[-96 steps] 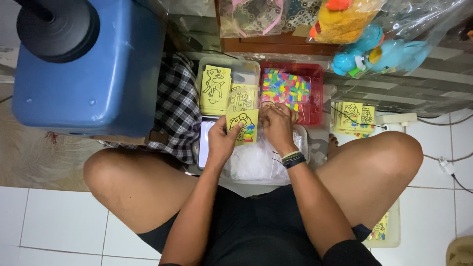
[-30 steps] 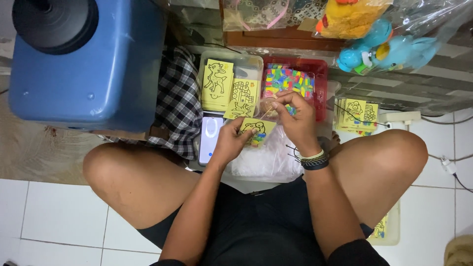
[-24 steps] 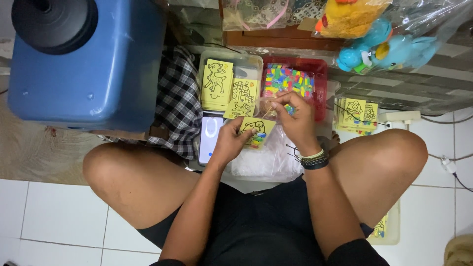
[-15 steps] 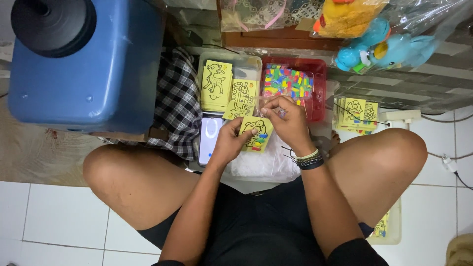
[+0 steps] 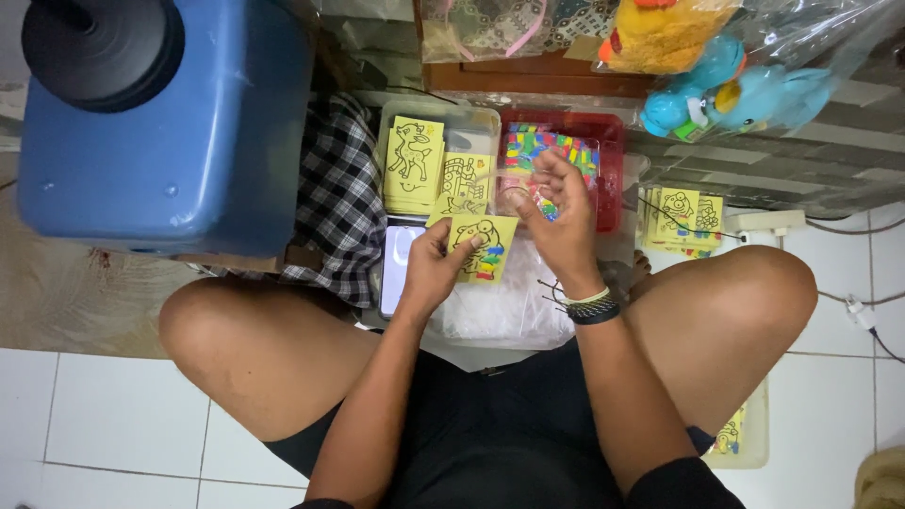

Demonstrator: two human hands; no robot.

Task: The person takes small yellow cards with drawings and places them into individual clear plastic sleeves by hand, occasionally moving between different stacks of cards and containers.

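Your left hand pinches the yellow picture card at its left edge, thumb on its face, card tilted and held above the white plastic sheet on your lap. Your right hand is raised just right of the card, fingers curled loosely; whether it grips something small cannot be told, and it does not clearly touch the card. Beyond the hands, a clear tray holds stacked yellow cards; a red tray of coloured pieces sits beside it. A phone lies under your left wrist. A blue container stands far left.
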